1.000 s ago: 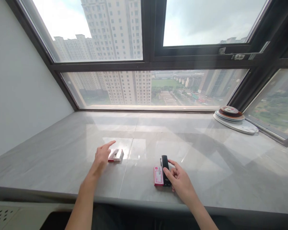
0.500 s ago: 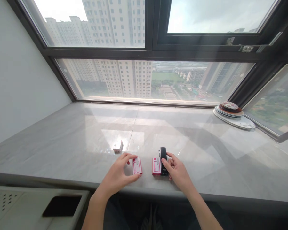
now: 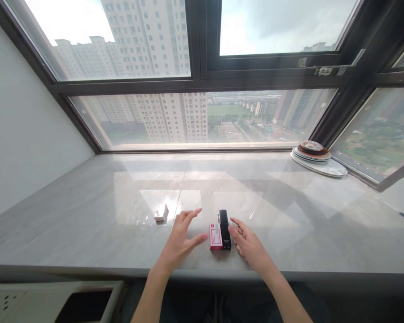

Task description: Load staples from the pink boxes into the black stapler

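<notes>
A small pink-and-white box lies on the grey marbled sill, right against the left side of a black stapler. Only one such box top shows; whether a second one is beneath it I cannot tell. My left hand is open just left of the box, thumb and fingers spread with nothing between them. On the other side, my right hand has its fingers apart beside the stapler, thumb very close to its edge. A small white box sits farther back, left of my left hand.
Stacked round plates or mats rest in the far right corner by the window frame. The sill's front edge runs close below my hands. A pale unit with a dark recess stands at lower left.
My left hand has moved right and let go of its pink-and-white box, which now seems to be at the stapler's side. My right hand has released the stapler. The view has shifted slightly.
</notes>
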The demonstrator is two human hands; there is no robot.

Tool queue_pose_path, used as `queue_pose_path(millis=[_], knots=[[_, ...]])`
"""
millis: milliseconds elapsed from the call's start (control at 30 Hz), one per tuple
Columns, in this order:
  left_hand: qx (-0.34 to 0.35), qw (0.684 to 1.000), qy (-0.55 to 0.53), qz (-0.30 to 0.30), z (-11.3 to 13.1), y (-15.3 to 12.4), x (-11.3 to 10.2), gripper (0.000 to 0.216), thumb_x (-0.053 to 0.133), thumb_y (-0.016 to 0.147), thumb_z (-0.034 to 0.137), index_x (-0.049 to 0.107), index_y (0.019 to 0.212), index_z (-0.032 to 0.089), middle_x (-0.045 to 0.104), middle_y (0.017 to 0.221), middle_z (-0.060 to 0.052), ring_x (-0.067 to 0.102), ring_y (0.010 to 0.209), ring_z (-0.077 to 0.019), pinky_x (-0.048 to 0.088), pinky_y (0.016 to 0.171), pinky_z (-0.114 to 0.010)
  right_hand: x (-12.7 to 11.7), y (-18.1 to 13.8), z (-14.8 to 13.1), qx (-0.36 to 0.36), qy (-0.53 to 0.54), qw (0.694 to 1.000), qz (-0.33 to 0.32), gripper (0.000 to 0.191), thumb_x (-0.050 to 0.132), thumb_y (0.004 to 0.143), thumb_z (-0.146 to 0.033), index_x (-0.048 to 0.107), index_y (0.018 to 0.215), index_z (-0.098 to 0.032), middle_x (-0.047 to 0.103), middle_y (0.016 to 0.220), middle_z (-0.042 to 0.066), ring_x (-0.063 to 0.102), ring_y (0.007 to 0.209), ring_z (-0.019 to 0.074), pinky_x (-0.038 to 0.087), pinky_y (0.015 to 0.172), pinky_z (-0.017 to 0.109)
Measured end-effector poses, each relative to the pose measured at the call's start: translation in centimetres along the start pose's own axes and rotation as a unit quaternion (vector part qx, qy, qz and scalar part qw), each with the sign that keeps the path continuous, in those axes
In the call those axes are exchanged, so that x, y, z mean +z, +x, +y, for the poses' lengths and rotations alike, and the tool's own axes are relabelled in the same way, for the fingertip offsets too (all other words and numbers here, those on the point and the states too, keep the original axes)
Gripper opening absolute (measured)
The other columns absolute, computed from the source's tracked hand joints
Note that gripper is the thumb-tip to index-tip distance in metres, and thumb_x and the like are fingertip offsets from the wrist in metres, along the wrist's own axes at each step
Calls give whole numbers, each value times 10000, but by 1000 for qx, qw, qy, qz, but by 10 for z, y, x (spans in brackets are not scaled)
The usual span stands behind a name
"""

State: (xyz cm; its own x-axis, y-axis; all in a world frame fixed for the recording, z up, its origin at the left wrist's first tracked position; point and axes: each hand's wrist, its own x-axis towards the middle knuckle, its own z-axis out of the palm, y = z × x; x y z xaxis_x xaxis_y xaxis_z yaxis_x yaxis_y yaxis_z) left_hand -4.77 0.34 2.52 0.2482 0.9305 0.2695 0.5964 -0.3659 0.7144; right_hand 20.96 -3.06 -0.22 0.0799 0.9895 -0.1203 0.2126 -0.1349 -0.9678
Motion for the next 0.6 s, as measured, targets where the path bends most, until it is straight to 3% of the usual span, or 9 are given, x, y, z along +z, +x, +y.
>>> queue_pose_path(millis=[33, 100, 133, 200, 300, 467, 600], knots=[[-46, 996, 33, 65, -13, 1, -15, 523, 545, 974, 590, 571, 1417, 313, 624, 1222, -61, 584, 1142, -248, 452, 1047, -405, -3, -4, 0, 3, -8, 1000, -7, 769, 673, 846, -652, 560, 1453, -194, 565, 715, -23, 504, 574, 145, 429, 550, 269], [-170, 960, 119, 189, -41, 5, -44, 518, 436, 1007, 601, 628, 1329, 244, 645, 1012, -66, 619, 958, -254, 485, 898, -402, -7, -10, -2, 5, -40, 999, -33, 865, 783, 771, -584, 510, 1503, -212, 558, 706, -38, 517, 597, 153, 421, 573, 268], [-224, 944, 142, 197, -54, 8, -54, 542, 425, 1000, 615, 628, 1326, 233, 648, 940, -59, 627, 892, -259, 483, 831, -393, -7, -13, -3, 4, -62, 997, -48, 903, 827, 730, -544, 500, 1511, -228, 556, 689, -46, 523, 600, 158, 406, 570, 264], [-261, 944, 141, 147, -70, 16, -62, 534, 398, 1000, 620, 645, 1287, 242, 659, 857, -40, 642, 814, -247, 457, 745, -350, -4, -15, -10, -10, -98, 993, -72, 888, 863, 687, -464, 520, 1483, -272, 587, 676, -47, 553, 611, 174, 377, 566, 258], [-198, 972, 112, 52, -62, 30, -37, 490, 370, 1010, 611, 654, 1219, 271, 678, 803, -13, 658, 770, -216, 416, 701, -301, 4, -10, -22, -51, -138, 986, -82, 747, 841, 690, -386, 578, 1387, -318, 694, 770, -15, 631, 681, 215, 379, 603, 266], [-96, 991, 84, -26, -7, 46, 34, 427, 308, 1053, 561, 615, 1137, 277, 709, 785, 1, 680, 782, -215, 404, 774, -316, 12, -1, -31, -75, -201, 973, -89, 696, 816, 706, -359, 570, 1357, -331, 727, 798, -15, 665, 714, 234, 377, 632, 268], [-76, 992, 90, -46, 16, 46, 54, 475, 174, 1088, 487, 598, 1069, 275, 710, 768, -15, 700, 812, -235, 394, 864, -362, 13, 2, -27, -84, -207, 970, -93, 665, 820, 699, -353, 589, 1321, -310, 723, 791, -15, 668, 712, 238, 376, 634, 265]])
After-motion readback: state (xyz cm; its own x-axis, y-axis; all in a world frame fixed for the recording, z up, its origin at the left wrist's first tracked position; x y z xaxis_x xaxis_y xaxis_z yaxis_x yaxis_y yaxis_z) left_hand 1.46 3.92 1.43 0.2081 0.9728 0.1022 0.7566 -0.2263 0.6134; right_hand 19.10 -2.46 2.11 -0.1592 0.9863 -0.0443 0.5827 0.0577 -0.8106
